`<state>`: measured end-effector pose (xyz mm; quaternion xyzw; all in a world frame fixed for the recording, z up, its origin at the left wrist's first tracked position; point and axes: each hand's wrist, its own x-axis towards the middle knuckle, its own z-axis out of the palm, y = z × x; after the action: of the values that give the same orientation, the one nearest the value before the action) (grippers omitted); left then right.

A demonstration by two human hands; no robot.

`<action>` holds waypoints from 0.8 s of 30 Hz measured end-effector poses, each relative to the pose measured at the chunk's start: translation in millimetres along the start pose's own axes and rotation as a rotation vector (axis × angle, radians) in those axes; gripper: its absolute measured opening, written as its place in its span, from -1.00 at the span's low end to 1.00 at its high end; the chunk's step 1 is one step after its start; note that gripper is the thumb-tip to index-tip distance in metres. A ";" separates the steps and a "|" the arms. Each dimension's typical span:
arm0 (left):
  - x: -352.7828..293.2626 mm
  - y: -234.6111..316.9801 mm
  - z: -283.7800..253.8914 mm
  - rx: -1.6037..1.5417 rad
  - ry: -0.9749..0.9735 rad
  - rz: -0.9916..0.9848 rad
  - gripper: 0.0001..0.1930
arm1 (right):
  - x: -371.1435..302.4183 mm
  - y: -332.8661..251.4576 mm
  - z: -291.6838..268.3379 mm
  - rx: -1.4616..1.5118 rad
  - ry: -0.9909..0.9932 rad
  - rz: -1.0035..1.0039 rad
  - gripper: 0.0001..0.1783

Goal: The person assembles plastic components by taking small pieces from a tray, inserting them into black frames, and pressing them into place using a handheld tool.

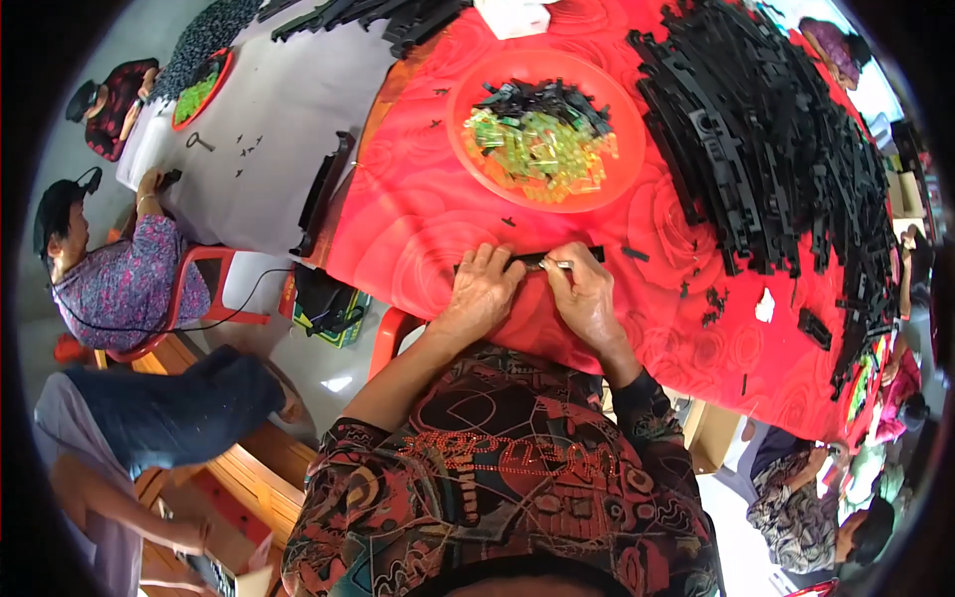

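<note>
Just in front of my body, a black plastic strip [589, 255] lies crosswise at the near part of the red-covered table. My left hand [482, 291] is closed over its left portion, the fingers bent down onto it. My right hand [585, 298] pinches a small pale, shiny piece [563, 264] against the strip, close to my left fingertips. What that piece is, I cannot make out. Beyond the hands stands a red bowl [637, 159] with black, yellow-green and orange small parts in it. A short black piece [635, 255] rests right of the strip.
A large heap of black plastic strips [756, 149] covers the right of the red tablecloth [398, 219]. Small black bits [714, 303] and a white scrap [764, 305] lie nearer. At left, a person [139, 259] sits by a grey table [269, 119]; a red chair [393, 333] is beside me.
</note>
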<state>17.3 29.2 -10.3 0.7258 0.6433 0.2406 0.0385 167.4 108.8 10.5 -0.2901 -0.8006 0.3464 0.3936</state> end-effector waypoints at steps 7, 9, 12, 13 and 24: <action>2.1 -4.2 3.2 0.027 0.004 0.044 -0.82 | 0.3 -4.5 -42.9 0.237 0.148 0.262 -0.94; 2.6 -5.1 2.2 0.014 0.036 0.065 -0.83 | -1.0 0.0 -65.6 0.368 0.284 0.373 -0.91; 3.7 -4.2 -2.0 -0.050 0.017 0.027 -0.78 | -6.4 14.2 -97.5 0.187 0.253 0.490 -0.90; 5.0 -3.0 -3.3 -0.052 0.018 0.026 -0.78 | -11.4 21.2 -101.0 0.024 0.195 0.503 -0.91; 11.1 -5.0 -4.9 -0.196 -0.103 -0.042 -0.77 | -23.8 54.8 -73.4 -0.649 0.088 0.380 -0.75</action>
<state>11.3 39.3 -4.5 0.7163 0.6291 0.2637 0.1472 251.3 147.7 -9.7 -0.5578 -0.7829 0.1288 0.2437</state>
